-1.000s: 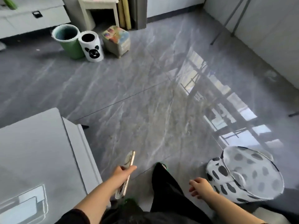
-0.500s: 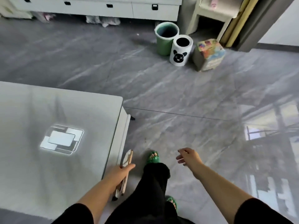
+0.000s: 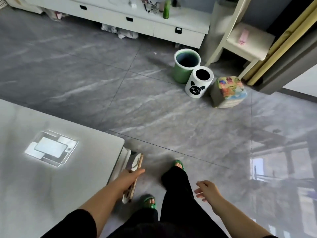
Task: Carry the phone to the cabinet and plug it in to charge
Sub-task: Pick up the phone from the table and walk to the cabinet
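My left hand [image 3: 127, 180] grips the phone [image 3: 137, 164] edge-on, low beside my left leg, next to the corner of the white table [image 3: 85, 169]. The phone has a gold rim and a pale patterned back. My right hand [image 3: 206, 189] hangs free at my right side, fingers apart and holding nothing. A long low white cabinet [image 3: 171, 30] with drawers runs along the far wall at the top of the head view. A green bottle [image 3: 166, 10] and tangled cables [image 3: 151, 6] lie on its top.
A green bin [image 3: 184, 69], a white panda-face bin [image 3: 199, 83] and a colourful cube stool [image 3: 228, 91] stand on the grey tile floor near the cabinet's right end. A cream chair [image 3: 247, 42] stands behind them. Crumpled white bags [image 3: 125, 32] lie under the cabinet.
The view has swung left and forward: the cabinet now shows fully and the spotted basket has left the frame. My left hand still holds the phone and my right hand swings lower.
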Demonstrator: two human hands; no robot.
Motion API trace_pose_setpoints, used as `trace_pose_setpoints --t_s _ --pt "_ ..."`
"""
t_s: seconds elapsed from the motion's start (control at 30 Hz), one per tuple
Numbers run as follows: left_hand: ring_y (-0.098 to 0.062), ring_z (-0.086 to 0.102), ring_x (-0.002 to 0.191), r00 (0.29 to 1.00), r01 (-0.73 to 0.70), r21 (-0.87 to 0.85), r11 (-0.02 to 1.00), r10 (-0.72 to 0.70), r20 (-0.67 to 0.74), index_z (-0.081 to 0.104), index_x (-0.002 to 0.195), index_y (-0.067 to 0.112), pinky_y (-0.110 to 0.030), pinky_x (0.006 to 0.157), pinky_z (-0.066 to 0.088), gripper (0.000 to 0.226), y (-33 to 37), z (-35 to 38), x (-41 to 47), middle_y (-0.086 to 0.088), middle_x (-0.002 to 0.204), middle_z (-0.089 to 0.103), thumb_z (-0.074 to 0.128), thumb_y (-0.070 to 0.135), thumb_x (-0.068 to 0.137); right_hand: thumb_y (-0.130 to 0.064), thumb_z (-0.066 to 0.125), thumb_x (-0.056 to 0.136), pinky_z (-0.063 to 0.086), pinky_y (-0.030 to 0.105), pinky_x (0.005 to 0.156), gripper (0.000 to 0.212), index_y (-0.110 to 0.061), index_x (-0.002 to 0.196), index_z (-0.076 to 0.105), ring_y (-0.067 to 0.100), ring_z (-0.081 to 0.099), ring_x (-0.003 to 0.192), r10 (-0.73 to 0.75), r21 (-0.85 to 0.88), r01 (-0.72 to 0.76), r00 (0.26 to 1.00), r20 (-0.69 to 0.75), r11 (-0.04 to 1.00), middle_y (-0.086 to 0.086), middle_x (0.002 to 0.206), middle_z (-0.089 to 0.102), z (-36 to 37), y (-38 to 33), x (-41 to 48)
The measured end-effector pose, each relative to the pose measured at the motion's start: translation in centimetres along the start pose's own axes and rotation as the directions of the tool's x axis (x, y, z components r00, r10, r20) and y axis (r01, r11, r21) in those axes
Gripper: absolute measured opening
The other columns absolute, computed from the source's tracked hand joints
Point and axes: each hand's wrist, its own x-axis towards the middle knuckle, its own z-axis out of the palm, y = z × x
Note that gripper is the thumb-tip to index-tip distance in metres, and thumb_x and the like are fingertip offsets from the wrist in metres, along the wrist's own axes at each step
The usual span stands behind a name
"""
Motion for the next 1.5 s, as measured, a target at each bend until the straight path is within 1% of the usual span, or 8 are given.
trace_pose_setpoints --t_s 0.33,0.47,0.57,0.73,0.87,1.1,1.33,1.5 --pt "-0.021 0.065 0.084 0.992 -0.008 -0.186 0.982 -0.016 -0.125 0.060 0.090 0.020 -0.034 0.068 0.050 0.036 14.9 -1.0 7.6 -0.004 0.087 0.066 0.069 0.051 0.075 -0.016 0.050 0.097 0.036 0.029 0.054 0.021 0.001 0.105 0.059 0.024 0.054 0.055 -0.008 -0.133 0.030 0.987 0.160 0.991 0.016 0.076 0.064 -8.0 -20.7 13.2" --pt "-0.014 0.065 0.072 0.992 0.010 -0.268 0.963 -0.044 -0.122 0.061 0.102 0.014 -0.026 0.057 0.049 0.047 19.0 -3.7 9.6 -0.001 0.083 0.068 0.069 0.052 0.075 -0.020 0.051 0.097 0.039 0.029 0.057 0.020 -0.003 0.104 0.060 0.023 0.057 0.058 -0.087 -0.253 0.149 0.967 0.241 0.956 0.014 0.080 0.067 -5.7 -31.1 16.2" --pt "-0.008 0.059 0.065 0.982 0.007 -0.327 0.945 -0.068 -0.176 0.062 0.093 0.016 -0.021 0.050 0.044 0.030 21.5 -6.3 11.6 0.003 0.074 0.063 0.066 0.043 0.082 -0.023 0.052 0.095 0.041 0.029 0.061 0.019 -0.007 0.101 0.062 0.022 0.060 0.063 -0.144 -0.295 0.247 0.933 0.329 0.923 0.012 0.084 0.069 -2.8 -39.1 18.1" --pt "-0.021 0.059 0.073 0.973 0.027 -0.401 0.916 -0.116 -0.200 0.063 0.101 0.005 -0.032 0.068 0.048 0.034 25.5 -12.2 15.3 -0.007 0.077 0.059 0.064 0.037 0.087 -0.023 0.051 0.096 0.043 0.030 0.067 0.021 -0.007 0.104 0.062 0.021 0.062 0.066 -0.252 -0.290 0.368 0.895 0.368 0.883 0.010 0.082 0.070 1.7 -51.4 21.2" --pt "-0.021 0.060 0.074 0.962 0.016 -0.428 0.904 -0.130 -0.239 0.063 0.101 0.006 -0.030 0.061 0.042 0.035 29.4 -18.2 19.2 -0.006 0.077 0.060 0.064 0.038 0.086 -0.023 0.051 0.095 0.043 0.032 0.075 0.020 -0.008 0.101 0.063 0.021 0.063 0.068 -0.242 -0.291 0.352 0.904 0.353 0.890 0.009 0.083 0.071 4.1 -58.4 23.0" --pt "-0.023 0.057 0.073 0.970 0.056 -0.382 0.923 -0.140 -0.197 0.064 0.088 0.007 -0.032 0.062 0.037 0.045 38.9 -28.1 25.8 -0.010 0.077 0.055 0.068 0.050 0.076 -0.020 0.052 0.096 0.043 0.027 0.058 0.020 -0.005 0.101 0.064 0.022 0.060 0.064 -0.179 -0.283 0.254 0.948 0.264 0.925 0.014 0.083 0.069 5.4 -67.0 26.6" --pt "-0.029 0.063 0.094 0.987 0.027 -0.375 0.927 -0.085 -0.138 0.060 0.092 0.020 -0.036 0.073 0.046 0.051 51.3 -35.8 34.3 -0.007 0.098 0.061 0.069 0.061 0.064 -0.018 0.050 0.098 0.045 0.026 0.054 0.019 -0.004 0.102 0.062 0.022 0.059 0.061 -0.024 -0.252 0.095 0.962 0.273 0.963 0.013 0.080 0.066 3.2 -77.7 34.8" --pt "-0.031 0.064 0.098 0.983 0.009 -0.377 0.926 -0.078 -0.168 0.061 0.089 0.019 -0.035 0.070 0.044 0.049 60.2 -40.7 39.3 -0.009 0.098 0.061 0.067 0.059 0.062 -0.018 0.053 0.094 0.042 0.019 0.046 0.018 -0.005 0.097 0.065 0.017 0.061 0.054 -0.092 -0.335 0.171 0.967 0.239 0.927 0.011 0.077 0.070 4.4 -88.4 39.8"
